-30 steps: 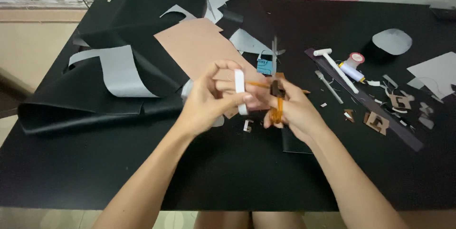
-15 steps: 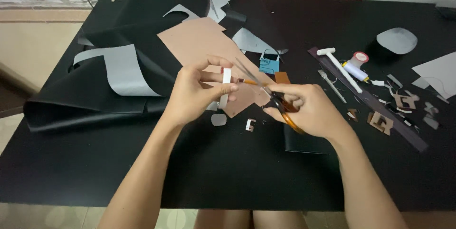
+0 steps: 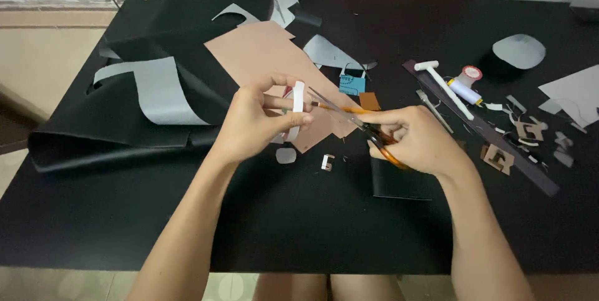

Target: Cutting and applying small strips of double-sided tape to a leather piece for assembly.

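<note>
A: State the grip at each hand.

B: The left hand (image 3: pixel 259 120) has thumb and fingertips pinched shut on a white strip (image 3: pixel 297 109). The right hand (image 3: pixel 415 140) is curled closed through the orange handles of the scissors (image 3: pixel 349 119).

A: Orientation of the strip?

B: Long axis near vertical, upper end bowed slightly. It is held above the black table (image 3: pixel 156 226), over the lower edge of the brown sheet (image 3: pixel 262 51).

A: And the scissors?

B: Long axis runs from the right hand up and left. Blade tips point at the strip and end just beside it. Whether the blades touch the strip cannot be determined; they appear slightly parted.

A: Surrounding items, referenced to the strip.

B: Directly below: a small white offcut (image 3: pixel 286 155) and a small cut-out piece (image 3: pixel 327 162). Right and slightly above: a blue card (image 3: pixel 352 82) and a small brown square (image 3: pixel 369 101). Farther right: a white hammer (image 3: pixel 444 82) and a thread spool (image 3: pixel 467 85), well apart. Left: a rolled black sheet (image 3: pixel 118 132) with a grey underside. Below right, under the right wrist: a black rectangle (image 3: pixel 399 184).

A: Obstructions or limits?

B: The left fingers cover the strip's middle. The right hand hides most of the scissor handles. Small brown letter-shaped scraps (image 3: pixel 499 159) at far right are too small to resolve.
</note>
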